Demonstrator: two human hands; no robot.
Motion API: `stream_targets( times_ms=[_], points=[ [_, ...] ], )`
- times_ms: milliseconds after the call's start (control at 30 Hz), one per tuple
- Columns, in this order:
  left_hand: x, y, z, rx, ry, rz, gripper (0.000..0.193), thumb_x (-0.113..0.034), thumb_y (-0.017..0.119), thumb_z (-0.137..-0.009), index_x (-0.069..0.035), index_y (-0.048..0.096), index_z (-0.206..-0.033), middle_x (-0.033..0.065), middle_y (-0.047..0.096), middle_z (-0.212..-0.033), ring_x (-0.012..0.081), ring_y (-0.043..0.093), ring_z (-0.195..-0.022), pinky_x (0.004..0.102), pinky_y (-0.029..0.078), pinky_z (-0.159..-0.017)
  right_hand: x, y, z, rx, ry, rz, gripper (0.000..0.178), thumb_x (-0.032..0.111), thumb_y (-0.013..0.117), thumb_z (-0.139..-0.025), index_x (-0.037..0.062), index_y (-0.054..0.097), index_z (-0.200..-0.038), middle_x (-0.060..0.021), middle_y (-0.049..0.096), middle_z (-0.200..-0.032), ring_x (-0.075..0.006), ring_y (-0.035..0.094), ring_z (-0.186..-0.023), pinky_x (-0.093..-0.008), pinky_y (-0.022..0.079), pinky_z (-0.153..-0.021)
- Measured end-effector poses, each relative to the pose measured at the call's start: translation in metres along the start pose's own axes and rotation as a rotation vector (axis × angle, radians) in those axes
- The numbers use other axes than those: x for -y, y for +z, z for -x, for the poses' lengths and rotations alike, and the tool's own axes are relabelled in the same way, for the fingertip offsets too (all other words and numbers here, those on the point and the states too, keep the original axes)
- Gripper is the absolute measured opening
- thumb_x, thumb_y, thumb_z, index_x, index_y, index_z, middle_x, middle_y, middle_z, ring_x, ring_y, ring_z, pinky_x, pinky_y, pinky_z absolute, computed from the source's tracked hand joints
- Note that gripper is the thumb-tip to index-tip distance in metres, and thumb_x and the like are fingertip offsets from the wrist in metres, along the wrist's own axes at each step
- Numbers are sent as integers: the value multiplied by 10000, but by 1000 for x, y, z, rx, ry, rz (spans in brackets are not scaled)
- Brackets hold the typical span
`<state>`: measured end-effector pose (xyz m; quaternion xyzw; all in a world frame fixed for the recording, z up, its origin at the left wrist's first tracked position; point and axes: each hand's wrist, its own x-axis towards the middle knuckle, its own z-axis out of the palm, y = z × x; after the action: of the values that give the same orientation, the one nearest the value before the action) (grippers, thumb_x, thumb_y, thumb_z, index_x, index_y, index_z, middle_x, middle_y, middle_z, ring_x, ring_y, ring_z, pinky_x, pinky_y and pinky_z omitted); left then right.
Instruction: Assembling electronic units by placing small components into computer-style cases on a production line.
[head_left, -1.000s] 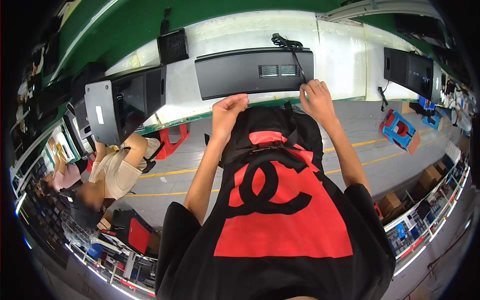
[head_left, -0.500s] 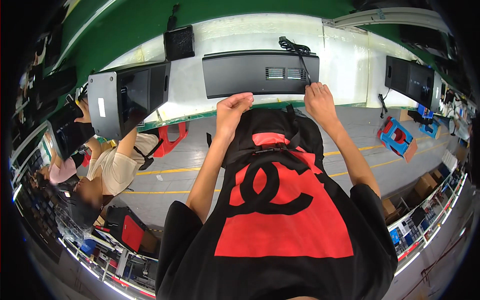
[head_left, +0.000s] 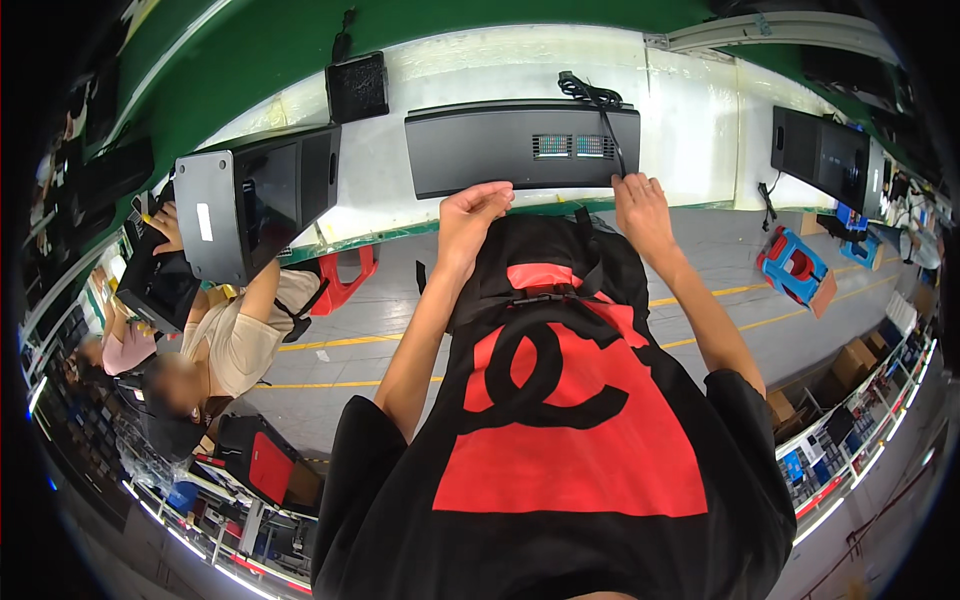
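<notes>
A long dark grey flat device [head_left: 470,145] with two slotted vents showing small coloured strips lies on the white worktop in front of me. A black cable [head_left: 590,92] sits in a tied bundle at its far edge. One strand runs down over the right end to my right hand [head_left: 645,212], whose fingers are closed on it by the near right corner. My left hand [head_left: 472,222] is at the near edge, left of the right one, thumb and fingers pinched together. Whatever those fingertips may hold is too small to make out.
A small black square box [head_left: 357,87] lies at the back left. Upright dark devices stand at the left [head_left: 255,200] and right [head_left: 820,155] of the worktop [head_left: 690,150]. A co-worker [head_left: 235,340] is at the left. Red [head_left: 345,278] and blue [head_left: 795,268] stools stand on the floor.
Both my hands have shifted very slightly to the right along the device's near edge, still closed. At the left, the co-worker has tilted a dark device.
</notes>
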<state>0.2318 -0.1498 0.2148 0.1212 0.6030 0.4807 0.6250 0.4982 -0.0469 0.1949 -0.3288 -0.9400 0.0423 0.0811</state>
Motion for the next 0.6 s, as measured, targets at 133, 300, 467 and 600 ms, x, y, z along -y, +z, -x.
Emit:
stream_targets(
  times_ms=[133, 300, 467, 600],
  points=[
    [-7, 4, 6, 18, -35, 90, 246, -104, 653, -861, 36, 642, -1062, 75, 664, -906, 120, 599, -796, 245, 479, -765, 14, 0, 12, 25, 95, -43, 211, 66, 576, -828, -38, 604, -1010, -100, 519, -775, -248, 531, -760, -366, 406, -662],
    [-31, 18, 18, 158, -69, 424, 219, -78, 612, -885, 32, 621, -1074, 76, 634, -928, 143, 580, -834, 273, 479, -800, 19, -1, 0, 21, 166, -101, 206, 67, 571, -840, -41, 610, -1010, -103, 532, -752, -255, 538, -744, -364, 412, -665],
    [-57, 31, 42, 456, -34, 726, 186, -48, 618, -871, 23, 622, -1043, 105, 640, -949, 184, 591, -870, 300, 477, -829, 23, 1, 7, 24, 210, -124, 137, 66, 575, -837, -39, 607, -920, -113, 559, -756, -266, 557, -759, -379, 435, -678],
    [-75, 39, 59, 576, 14, 744, 193, -53, 631, -863, 21, 624, -1041, 121, 641, -941, 185, 584, -839, 298, 478, -809, 21, 7, 0, -80, 347, -261, 84, 32, 583, -818, -30, 611, -868, -135, 558, -738, -303, 558, -729, -389, 446, -669]
  ],
)
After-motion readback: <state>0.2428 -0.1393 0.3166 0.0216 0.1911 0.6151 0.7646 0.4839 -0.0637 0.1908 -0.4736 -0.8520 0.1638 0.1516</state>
